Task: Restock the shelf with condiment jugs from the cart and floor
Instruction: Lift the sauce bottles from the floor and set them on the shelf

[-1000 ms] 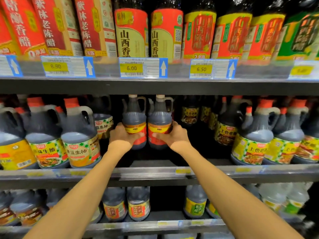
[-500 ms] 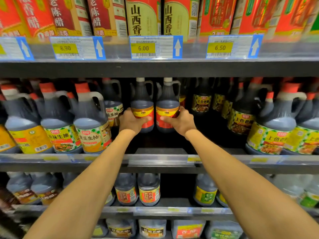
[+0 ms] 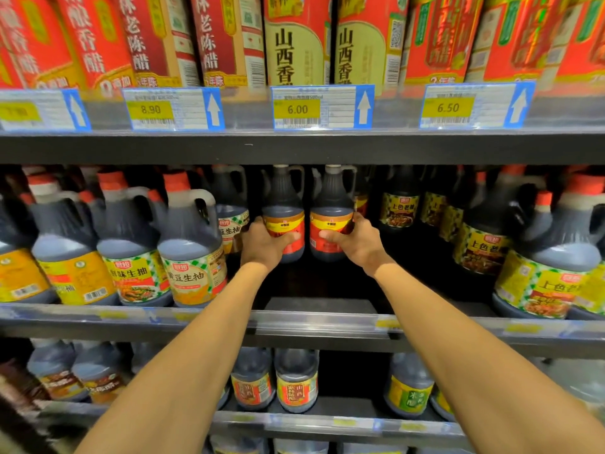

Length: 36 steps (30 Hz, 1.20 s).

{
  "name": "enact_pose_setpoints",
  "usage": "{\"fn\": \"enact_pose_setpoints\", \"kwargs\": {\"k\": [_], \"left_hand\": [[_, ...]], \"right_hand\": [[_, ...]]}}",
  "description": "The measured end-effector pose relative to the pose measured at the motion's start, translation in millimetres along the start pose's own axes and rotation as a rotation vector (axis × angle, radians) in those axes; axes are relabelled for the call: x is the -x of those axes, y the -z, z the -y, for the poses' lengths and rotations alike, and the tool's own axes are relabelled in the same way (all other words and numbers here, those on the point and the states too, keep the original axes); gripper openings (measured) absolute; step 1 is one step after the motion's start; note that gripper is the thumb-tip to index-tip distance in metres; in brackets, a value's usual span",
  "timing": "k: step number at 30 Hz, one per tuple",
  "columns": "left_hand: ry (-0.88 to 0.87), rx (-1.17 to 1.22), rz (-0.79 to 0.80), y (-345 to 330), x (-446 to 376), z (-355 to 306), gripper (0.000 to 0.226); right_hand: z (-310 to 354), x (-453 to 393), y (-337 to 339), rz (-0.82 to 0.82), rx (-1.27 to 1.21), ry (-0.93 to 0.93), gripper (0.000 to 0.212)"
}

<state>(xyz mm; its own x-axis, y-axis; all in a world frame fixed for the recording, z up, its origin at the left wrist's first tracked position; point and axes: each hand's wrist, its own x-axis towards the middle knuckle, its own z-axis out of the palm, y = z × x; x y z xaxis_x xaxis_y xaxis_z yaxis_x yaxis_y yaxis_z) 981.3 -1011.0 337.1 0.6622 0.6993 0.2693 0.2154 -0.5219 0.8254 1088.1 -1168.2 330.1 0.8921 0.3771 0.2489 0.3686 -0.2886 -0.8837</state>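
Two dark condiment jugs with red-and-orange labels stand side by side deep in the middle shelf. My left hand grips the left jug around its label. My right hand grips the right jug the same way, thumb across the front. Both jugs are upright and nearly touching each other. Their bases are hidden behind my hands, so I cannot tell if they rest on the shelf.
Larger soy sauce jugs with red caps crowd the shelf to the left, and more jugs stand to the right. A dark gap lies in front of the held jugs. Vinegar bottles fill the upper shelf above price tags. Smaller jugs sit below.
Both hands have kept their grip and pushed the two jugs a little deeper into the shelf. The camera has tilted down and moved closer.
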Motion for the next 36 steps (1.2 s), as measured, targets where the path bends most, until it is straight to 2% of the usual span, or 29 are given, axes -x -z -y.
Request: {"fn": "enact_pose_setpoints", "kwargs": {"k": [19,24,28,32,36], "left_hand": [[-0.005,0.099,0.004,-8,-25,25,0.065],[-0.030,0.142,0.006,-10,-35,38,0.086],[-0.043,0.136,0.008,-9,-32,37,0.075],[-0.050,0.157,0.006,-8,-33,36,0.084],[-0.039,0.155,0.009,-9,-32,37,0.083]], "right_hand": [[5,-7,-8,-0.011,0.020,-0.019,0.065],[6,-8,-10,-0.015,0.012,-0.034,0.067],[8,-8,-11,-0.009,0.003,-0.032,0.065],[9,-7,-11,-0.020,0.012,-0.020,0.065],[6,-8,-12,-0.017,0.011,-0.012,0.066]]}}
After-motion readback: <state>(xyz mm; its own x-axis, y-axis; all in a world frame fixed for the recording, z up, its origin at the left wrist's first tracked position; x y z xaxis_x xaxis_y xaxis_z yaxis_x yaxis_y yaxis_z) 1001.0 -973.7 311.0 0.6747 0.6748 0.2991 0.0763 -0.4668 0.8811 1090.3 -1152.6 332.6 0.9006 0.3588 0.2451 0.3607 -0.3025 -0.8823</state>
